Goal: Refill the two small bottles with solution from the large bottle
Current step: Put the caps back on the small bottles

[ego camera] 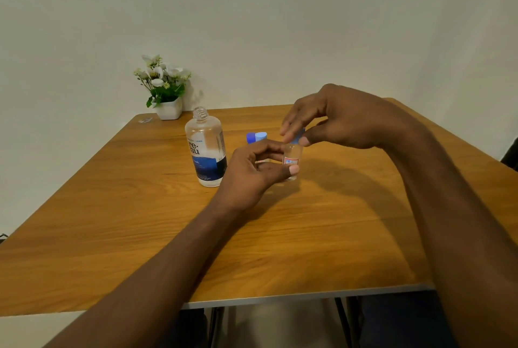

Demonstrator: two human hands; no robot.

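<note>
While the small clear plastic bottle with the red-and-white label (293, 160) sits upright near the middle of the wooden desk (140, 221), the left hand (252, 171) curls its fingers (293, 169) round the bottle's body. The right hand (336, 120) pinches the blue plastic cap (297, 138) at its neck between thumb and fingertips. I cannot tell whether the cap is going on or coming off. Either way, the turn likely goes best if the left hand grips firmly without squeezing, since a soft wall could push solution out, and the right hand twists with the cap level on the thread. At nine o'clock of this bottle stands the large clear bottle with the blue label (206, 151), uncapped and partly full. At eleven o'clock, half hidden behind the left hand, is a second small bottle with a blue cap (256, 137). Far off at ten o'clock sits a white pot of white flowers (165, 84).
</note>
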